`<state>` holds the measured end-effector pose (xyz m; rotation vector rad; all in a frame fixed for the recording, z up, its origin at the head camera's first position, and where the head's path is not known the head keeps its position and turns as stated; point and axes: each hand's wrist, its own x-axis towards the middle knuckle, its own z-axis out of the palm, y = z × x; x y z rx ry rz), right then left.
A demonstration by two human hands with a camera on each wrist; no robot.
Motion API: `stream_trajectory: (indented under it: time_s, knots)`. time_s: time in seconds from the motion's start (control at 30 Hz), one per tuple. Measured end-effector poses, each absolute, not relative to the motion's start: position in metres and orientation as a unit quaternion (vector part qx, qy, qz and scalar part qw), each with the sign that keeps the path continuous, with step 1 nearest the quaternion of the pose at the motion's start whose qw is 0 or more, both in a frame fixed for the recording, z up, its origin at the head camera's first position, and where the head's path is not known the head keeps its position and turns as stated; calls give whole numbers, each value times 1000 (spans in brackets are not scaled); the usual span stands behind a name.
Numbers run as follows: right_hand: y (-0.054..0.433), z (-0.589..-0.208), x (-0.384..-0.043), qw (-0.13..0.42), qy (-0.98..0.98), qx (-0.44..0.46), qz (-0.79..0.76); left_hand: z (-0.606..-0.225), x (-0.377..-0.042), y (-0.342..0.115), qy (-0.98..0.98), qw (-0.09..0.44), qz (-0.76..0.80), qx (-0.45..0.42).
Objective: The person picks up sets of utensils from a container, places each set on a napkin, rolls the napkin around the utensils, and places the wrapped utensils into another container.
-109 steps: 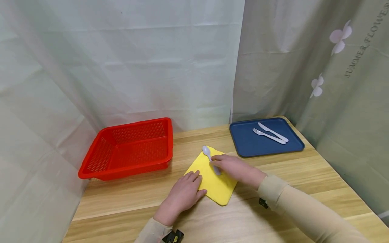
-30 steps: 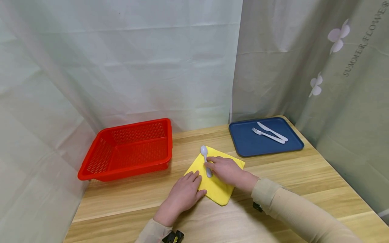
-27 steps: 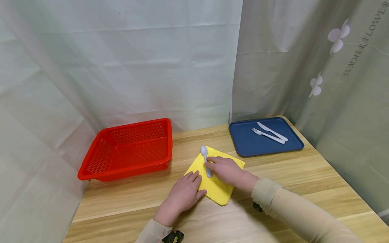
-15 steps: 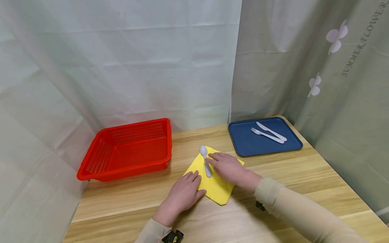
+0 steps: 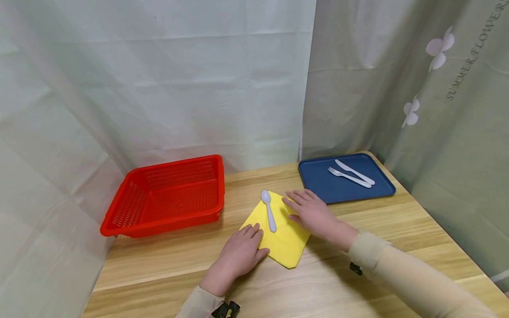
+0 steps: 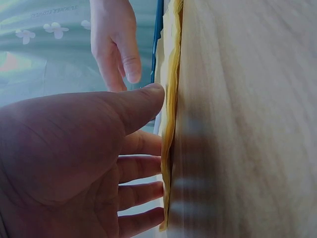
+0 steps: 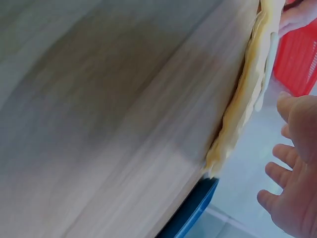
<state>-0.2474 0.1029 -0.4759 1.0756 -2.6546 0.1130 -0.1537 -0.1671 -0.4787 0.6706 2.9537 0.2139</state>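
Observation:
A folded yellow napkin (image 5: 282,243) lies on the wooden table, turned like a diamond in the head view. On top of it rests a white plastic spoon (image 5: 270,216), its bowl at the far corner. My left hand (image 5: 238,254) rests on the napkin's left edge, and the left wrist view shows its thumb and fingertips (image 6: 156,94) touching the yellow cloth. Over the napkin's right side hovers my right hand (image 5: 314,214), fingers spread and holding nothing. In the right wrist view its fingers (image 7: 277,173) are apart from the napkin.
A red plastic basket (image 5: 167,221) stands at the back left. At the back right is a blue tray (image 5: 322,181) bearing a white fork (image 5: 350,177) and a white knife (image 5: 354,171). Pale curtains (image 5: 199,88) enclose the table's back and sides.
The right hand has let go of the spoon and moved right and away, toward the tray side. The spoon now lies straighter on the napkin than at first. The left hand stays put.

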Motion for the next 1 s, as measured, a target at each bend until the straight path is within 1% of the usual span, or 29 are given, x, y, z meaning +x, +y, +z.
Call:
stream_trajectory:
  time_s: [0.23, 0.5, 0.7, 1.0]
  knots:
    - [120, -475, -251, 159, -919, 358, 48, -478, -153, -167, 971, 44, 72, 223]
    - [139, -471, -256, 149, -932, 329, 36, -478, -152, -168, 971, 39, 71, 225]
    - [153, -468, -259, 154, -937, 312, 33, -478, -153, -167, 971, 46, 72, 223]
    - [169, -465, -262, 144, -947, 285, 36, -477, -153, -167, 971, 55, 75, 219]
